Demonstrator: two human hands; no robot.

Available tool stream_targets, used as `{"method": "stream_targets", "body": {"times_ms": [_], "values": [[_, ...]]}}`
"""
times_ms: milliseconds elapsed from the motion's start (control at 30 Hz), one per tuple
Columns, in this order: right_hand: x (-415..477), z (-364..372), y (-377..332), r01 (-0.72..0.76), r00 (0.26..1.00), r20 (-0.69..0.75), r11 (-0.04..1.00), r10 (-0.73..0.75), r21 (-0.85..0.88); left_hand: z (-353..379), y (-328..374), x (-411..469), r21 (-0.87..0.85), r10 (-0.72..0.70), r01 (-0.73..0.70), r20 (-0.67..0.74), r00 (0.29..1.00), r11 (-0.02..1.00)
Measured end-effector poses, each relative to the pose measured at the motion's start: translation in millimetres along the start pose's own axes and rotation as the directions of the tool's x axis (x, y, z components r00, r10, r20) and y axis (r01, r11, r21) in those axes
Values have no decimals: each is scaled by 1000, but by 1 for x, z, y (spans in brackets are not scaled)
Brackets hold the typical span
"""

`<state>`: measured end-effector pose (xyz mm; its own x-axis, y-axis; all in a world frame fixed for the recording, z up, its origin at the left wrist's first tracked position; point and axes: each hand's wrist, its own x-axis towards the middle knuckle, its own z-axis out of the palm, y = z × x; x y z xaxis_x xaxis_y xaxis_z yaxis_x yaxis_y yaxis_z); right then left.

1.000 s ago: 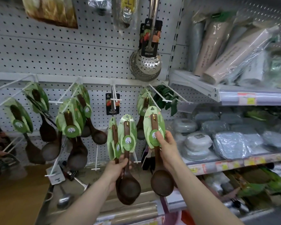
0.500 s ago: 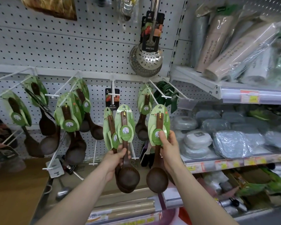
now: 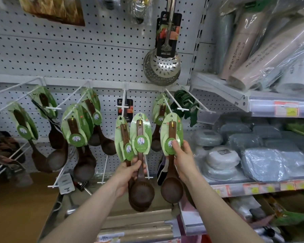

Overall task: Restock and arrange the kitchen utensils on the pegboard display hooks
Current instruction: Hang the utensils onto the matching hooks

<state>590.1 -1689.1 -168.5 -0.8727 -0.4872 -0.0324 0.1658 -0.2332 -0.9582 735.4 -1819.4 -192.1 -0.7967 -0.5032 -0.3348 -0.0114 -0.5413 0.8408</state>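
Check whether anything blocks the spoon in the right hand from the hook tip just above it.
Nothing visible does. The right hand holds the carded spoon with its card top just below the hook tip, open air between. A second spoon hangs farther back, seemingly on that hook; its front looks bare.

Left hand (image 3: pixel 130 174) grips two carded spoons (image 3: pixel 141 193), right hand (image 3: pixel 184 160) grips a third spoon (image 3: pixel 172 188)

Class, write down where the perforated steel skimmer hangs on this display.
In the head view the steel skimmer hangs high on the pegboard, right of centre, above a hook of carded wooden spoons and left of the wrapped rolls.
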Motion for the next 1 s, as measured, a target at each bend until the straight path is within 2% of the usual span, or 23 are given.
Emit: {"method": "stream_targets", "body": {"times_ms": [200, 300, 600, 833, 1000], "values": [[44, 16, 1, -64, 998, -17, 997, 65, 31, -9, 9, 12, -9, -7, 7, -61, 998, 1000], [64, 30, -4, -120, 993, 21, 992, 120, 40, -16, 13, 15, -16, -7, 5, -102, 995, 1000], [101, 86, -4, -195, 981, 50, 954, 188, 229, -31, 25, 15, -40, 44, -52, -180, 983, 998], [101, 81, 0, -197, 979, -11, 966, 201, 166, -34, 17, 13, -39, 23, -31, -189, 982, 999], [69, 59, 11, -269, 962, -63, 963, 267, -27, -25, 7, 8, 18, 2, 0, -124, 992, 1000]]}}
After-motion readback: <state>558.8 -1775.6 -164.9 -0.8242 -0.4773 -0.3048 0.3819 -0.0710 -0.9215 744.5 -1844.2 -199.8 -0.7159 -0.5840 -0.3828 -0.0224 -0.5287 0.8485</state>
